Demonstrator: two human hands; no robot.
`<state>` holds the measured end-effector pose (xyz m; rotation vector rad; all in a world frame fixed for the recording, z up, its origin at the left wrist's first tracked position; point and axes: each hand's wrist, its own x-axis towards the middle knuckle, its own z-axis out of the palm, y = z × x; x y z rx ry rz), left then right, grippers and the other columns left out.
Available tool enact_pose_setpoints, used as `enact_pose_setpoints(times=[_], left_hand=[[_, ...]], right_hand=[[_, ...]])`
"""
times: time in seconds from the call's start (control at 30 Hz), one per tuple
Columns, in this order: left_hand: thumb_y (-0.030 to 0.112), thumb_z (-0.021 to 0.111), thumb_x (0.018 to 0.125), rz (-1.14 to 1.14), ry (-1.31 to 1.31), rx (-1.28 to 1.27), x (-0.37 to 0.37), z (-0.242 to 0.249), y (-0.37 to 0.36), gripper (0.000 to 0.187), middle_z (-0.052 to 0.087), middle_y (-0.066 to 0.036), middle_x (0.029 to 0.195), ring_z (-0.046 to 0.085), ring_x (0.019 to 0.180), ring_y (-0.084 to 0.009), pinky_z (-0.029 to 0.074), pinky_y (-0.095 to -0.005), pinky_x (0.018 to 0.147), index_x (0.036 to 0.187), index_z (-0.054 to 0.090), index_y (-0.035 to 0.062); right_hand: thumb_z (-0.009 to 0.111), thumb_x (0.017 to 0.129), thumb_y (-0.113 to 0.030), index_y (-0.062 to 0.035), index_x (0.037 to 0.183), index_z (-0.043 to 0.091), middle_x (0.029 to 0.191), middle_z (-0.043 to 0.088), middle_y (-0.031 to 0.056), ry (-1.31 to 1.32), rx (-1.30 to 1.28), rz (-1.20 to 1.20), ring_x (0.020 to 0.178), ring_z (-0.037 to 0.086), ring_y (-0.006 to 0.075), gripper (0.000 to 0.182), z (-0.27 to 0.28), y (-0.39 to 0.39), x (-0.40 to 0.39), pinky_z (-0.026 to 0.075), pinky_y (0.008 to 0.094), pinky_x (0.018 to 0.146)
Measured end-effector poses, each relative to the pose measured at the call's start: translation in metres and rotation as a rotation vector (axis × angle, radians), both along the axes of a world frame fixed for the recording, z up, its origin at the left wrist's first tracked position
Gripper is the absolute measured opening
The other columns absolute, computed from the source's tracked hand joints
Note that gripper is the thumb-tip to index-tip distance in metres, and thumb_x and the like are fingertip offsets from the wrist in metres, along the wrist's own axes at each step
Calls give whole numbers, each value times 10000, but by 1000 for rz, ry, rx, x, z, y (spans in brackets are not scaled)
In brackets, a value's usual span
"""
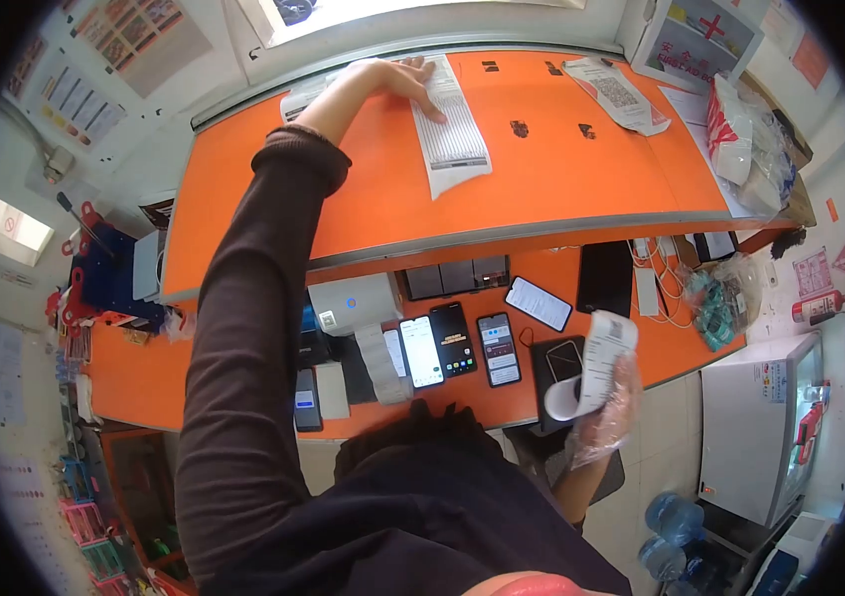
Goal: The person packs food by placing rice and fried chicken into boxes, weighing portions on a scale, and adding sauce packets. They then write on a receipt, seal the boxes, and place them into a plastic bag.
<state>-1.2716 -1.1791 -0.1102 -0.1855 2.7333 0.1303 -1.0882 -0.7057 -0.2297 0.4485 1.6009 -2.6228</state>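
**Your right grip (613, 409) is closed on a curled receipt (603, 363); your left grip (404, 81) is spread on a long slip (457, 129)**

Your right grip, inside a clear plastic cover, holds the curled receipt at its side, and the lower end rolls to a loop. This receipt is to the right of the white printer (355, 303), past the phones (499, 350). It is held up; whether the loop touches the black pad (544, 382) behind it, I cannot tell.

Your left grip is open, with fingers and thumb lying over the long slip. The slip is on the raised counter (363, 214), farther from you than the white printer and to its right. How firmly the fingers press, I cannot tell. A second paper (295, 104) shows near your left wrist, beyond the printer and to its left.

In my judgement, the step in hand is handling of paper: one piece carried, the other touched or kept in place. If the long slip is to be lifted, such a move calls for a light pinch at an edge, because thin paper may crease or slide. For the curled receipt, please keep the hold gentle, since the loop can spring or catch on something, and the slippery plastic may give less feeling.
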Motion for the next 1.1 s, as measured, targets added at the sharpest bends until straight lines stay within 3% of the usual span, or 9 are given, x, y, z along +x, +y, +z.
enact_pose_setpoints(times=[0.13, 0.33, 0.47, 0.6, 0.67, 0.87, 0.93, 1.0, 1.1], left_hand=[[704, 703, 587, 14, -43, 19, -4, 4, -12, 1338, -122, -208, 1541, -62, 1443, -312, 57, -476, 1162, 1489, -18, 28], [323, 732, 774, -484, 947, -147, 18, -5, 21, 973, -104, -205, 1542, -15, 1434, -366, 181, -478, 1154, 1504, 113, 145], [191, 586, 876, -498, 987, 268, 189, 19, 145, 484, 573, -127, 1244, 657, 923, -291, 547, -389, 793, 1329, 448, 92], [167, 704, 803, -228, 811, 954, 374, 15, 206, 651, 534, -123, 1304, 553, 1100, -302, 458, -417, 934, 1390, 425, 135], [167, 754, 752, -42, 936, 852, 443, 1, 205, 717, 529, -153, 1275, 530, 1111, -308, 455, -405, 935, 1394, 436, 152], [-23, 732, 696, 610, 1231, 553, 691, -11, 191, 691, 469, -126, 1274, 488, 1193, -290, 499, -355, 890, 1329, 512, 142], [-94, 734, 672, 855, 1432, 830, 804, -11, 208, 765, 369, -99, 1342, 421, 1259, -264, 539, -333, 899, 1361, 461, 96], [-113, 734, 655, 998, 1511, 618, 926, -19, 234, 876, 303, -91, 1378, 376, 1290, -263, 570, -341, 863, 1418, 369, 117], [-112, 736, 646, 1268, 1610, 430, 998, -1, 257, 964, 290, -97, 1384, 331, 1319, -266, 577, -339, 843, 1458, 279, 133]], right_hand=[[582, 915, -166, 43, 1184, 548, 1044, 635, 133, 23, -39, -118, 854, 650, 184, 343, -17, 42, -5, 548, 297, 702], [578, 926, -204, 34, 1132, 558, 1041, 614, 149, 87, 57, -240, 935, 625, 209, 315, 3, 60, 31, 548, 310, 734], [559, 920, -140, 53, 1089, 562, 969, 579, 134, 1120, 1476, -351, 951, 601, 197, 257, 19, 22, 65, 519, 348, 789], [536, 912, -39, 35, 1192, 527, 1115, 576, 176, 1078, 879, 147, 1028, 575, 254, 290, 32, -67, 117, 482, 352, 839], [573, 904, -52, 8, 1123, 544, 1072, 580, 105, 548, 52, 542, 1004, 551, 156, 229, 52, -123, 156, 470, 295, 823], [579, 912, -87, -13, 1056, 556, 994, 567, 46, 398, -182, 1246, 959, 525, 106, 163, 92, -237, 361, 449, 255, 811], [500, 961, -241, -45, 1108, 532, 961, 587, 63, 1525, 188, 937, 762, 585, 142, 248, 66, -272, 446, 485, 260, 642], [467, 972, -322, -45, 1186, 522, 951, 583, 72, 417, -147, 1565, 719, 583, 160, 354, 78, -262, 563, 488, 267, 625], [469, 973, -337, -40, 1243, 507, 915, 571, 66, 318, -135, 1666, 708, 578, 141, 403, 61, -297, 605, 479, 249, 587]])
